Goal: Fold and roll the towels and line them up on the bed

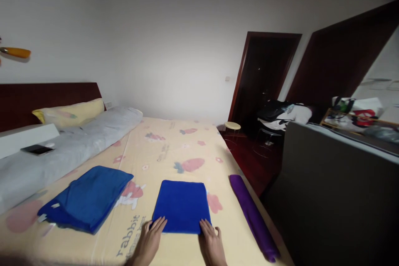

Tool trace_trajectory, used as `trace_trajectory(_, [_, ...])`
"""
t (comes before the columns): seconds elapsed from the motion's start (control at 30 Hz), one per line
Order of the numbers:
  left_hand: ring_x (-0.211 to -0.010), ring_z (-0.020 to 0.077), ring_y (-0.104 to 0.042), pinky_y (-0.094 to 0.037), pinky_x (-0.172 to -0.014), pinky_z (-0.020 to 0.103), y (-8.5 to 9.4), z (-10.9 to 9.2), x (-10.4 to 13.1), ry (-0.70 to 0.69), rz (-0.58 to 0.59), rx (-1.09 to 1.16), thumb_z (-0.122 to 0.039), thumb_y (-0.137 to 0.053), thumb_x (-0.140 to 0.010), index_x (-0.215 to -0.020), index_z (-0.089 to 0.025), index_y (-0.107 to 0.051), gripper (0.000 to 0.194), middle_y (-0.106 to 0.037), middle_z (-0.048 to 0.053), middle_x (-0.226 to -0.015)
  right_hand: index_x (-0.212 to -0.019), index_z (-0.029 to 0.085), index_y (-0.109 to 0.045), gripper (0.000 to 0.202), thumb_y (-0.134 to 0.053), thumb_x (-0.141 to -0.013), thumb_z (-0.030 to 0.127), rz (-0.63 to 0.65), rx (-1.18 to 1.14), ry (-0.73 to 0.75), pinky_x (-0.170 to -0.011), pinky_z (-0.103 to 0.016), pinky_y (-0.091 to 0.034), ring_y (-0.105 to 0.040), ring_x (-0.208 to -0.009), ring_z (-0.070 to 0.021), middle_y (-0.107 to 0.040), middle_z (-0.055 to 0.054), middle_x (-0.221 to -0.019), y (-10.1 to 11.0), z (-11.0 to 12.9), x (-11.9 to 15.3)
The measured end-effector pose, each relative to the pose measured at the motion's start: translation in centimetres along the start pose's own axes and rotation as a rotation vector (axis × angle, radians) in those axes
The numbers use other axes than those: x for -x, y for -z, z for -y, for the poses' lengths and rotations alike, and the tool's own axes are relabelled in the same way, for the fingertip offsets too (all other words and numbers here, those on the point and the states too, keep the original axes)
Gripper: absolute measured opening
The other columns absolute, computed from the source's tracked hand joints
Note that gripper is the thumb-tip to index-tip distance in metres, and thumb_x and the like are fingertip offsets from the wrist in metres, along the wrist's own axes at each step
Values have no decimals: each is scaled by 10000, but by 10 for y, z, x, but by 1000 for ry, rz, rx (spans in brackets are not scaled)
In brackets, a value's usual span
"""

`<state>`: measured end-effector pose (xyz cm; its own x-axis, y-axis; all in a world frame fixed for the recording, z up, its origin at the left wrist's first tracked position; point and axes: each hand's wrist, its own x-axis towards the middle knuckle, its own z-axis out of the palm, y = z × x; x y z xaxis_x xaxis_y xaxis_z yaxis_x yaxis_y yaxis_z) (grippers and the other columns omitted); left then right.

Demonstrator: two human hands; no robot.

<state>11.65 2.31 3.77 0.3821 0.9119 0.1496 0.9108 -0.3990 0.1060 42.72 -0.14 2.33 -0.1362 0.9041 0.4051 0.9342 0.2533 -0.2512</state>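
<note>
A bright blue cloth (182, 205), folded into a near square, lies flat on the patterned bed sheet in front of me. My left hand (153, 235) rests on its near left corner, fingers stretched out over the edge. On the near right corner lies my right hand (212, 237), fingers flat and thumb held apart. Further left is a darker blue cloth (90, 197), loosely folded, with small white tags at its near left end. A rolled purple cloth (254, 218) lies along the right side of the bed. Neither hand touches these two.
The bed's yellow sheet (170, 141) has strawberry and rabbit prints. A grey quilt (90, 145), a yellow pillow (75, 112) and a dark tablet-like device (37, 149) are at the left. A round stool (232, 126) stands beyond the bed. A dark panel (330, 191) rises at the right.
</note>
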Motion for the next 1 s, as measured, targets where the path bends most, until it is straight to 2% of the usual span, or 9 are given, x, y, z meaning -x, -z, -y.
trace_trajectory(0.1, [-1290, 194, -491, -369, -1050, 438, 9, 2, -5, 3, -75, 7, -24, -357, -803, -1284, -384, -563, 635, -581, -27, -1388, -1196, 272, -604, 378, -492, -842, 200, -10, -40, -9, -1002, -400, -349, -617, -1136, -222, -688, -41, -1202, 9, 1, -11])
trace_trajectory(0.2, [-1210, 222, -524, -364, -1029, 447, 22, 4, -4, 43, -154, 45, -123, -452, -833, -1179, -402, -628, 478, -632, -25, -1298, -1155, 258, -616, 338, -482, -853, 190, -5, -102, 20, -967, -358, -352, -648, -1043, -194, -712, -38, -1131, 24, 3, -15])
trace_trajectory(0.3, [-1076, 204, -575, -394, -983, 406, 34, 3, 1, 36, -136, 141, -141, -494, -816, -1102, -374, -663, 406, -695, -18, -1118, -1128, 288, -636, 417, -384, -849, 107, 42, -198, 8, -910, -314, -386, -649, -971, -160, -723, -13, -1069, 40, 3, -11])
trace_trajectory(0.4, [-1017, 194, -603, -438, -941, 356, 41, 1, 8, 31, -132, 268, -122, -518, -763, -993, -337, -691, 359, -712, -15, -1017, -1062, 291, -680, 416, -383, -810, 145, 82, -303, -96, -856, -318, -443, -642, -897, -186, -727, -22, -974, 49, 3, -4])
trace_trajectory(0.5, [-960, 170, -643, -483, -896, 288, 40, 2, 13, 85, -132, 417, -139, -519, -739, -933, -315, -692, 314, -734, -19, -967, -1037, 240, -692, 405, -430, -729, 225, 96, -452, -241, -853, -347, -485, -643, -919, -231, -728, -49, -948, 53, 3, 0])
trace_trajectory(0.6, [-912, 151, -679, -512, -842, 234, 31, 9, 14, 191, -107, 532, -229, -526, -769, -926, -294, -687, 235, -754, -24, -939, -1018, 208, -673, 439, -415, -664, 232, 157, -677, -306, -867, -345, -497, -656, -934, -231, -732, -47, -985, 56, 3, -2])
trace_trajectory(0.7, [-925, 160, -693, -520, -830, 227, 22, 18, 10, 282, -99, 501, -323, -566, -770, -947, -281, -689, 220, -763, -24, -957, -1052, 188, -651, 446, -428, -668, 240, 187, -787, -343, -929, -335, -478, -652, -1014, -229, -724, -57, -1064, 55, 4, -4])
trace_trajectory(0.83, [-1008, 209, -676, -501, -915, 311, 16, 23, 10, 351, -129, 411, -385, -559, -796, -1014, -276, -691, 278, -756, 19, -1049, -1183, 179, -602, 457, -454, -775, 324, 142, -690, -394, -941, -340, -476, -638, -1069, -245, -699, -91, -1134, 45, 2, -1])
trace_trajectory(1.0, [-1183, 294, -567, -434, -982, 484, 17, 6, 12, 481, -223, 72, -294, -486, -852, -1159, -240, -654, 354, -689, 77, -1211, -1238, 179, -578, 455, -466, -822, 324, -31, -204, -431, -934, -468, -456, -615, -1049, -317, -657, -148, -1139, 22, 6, 8])
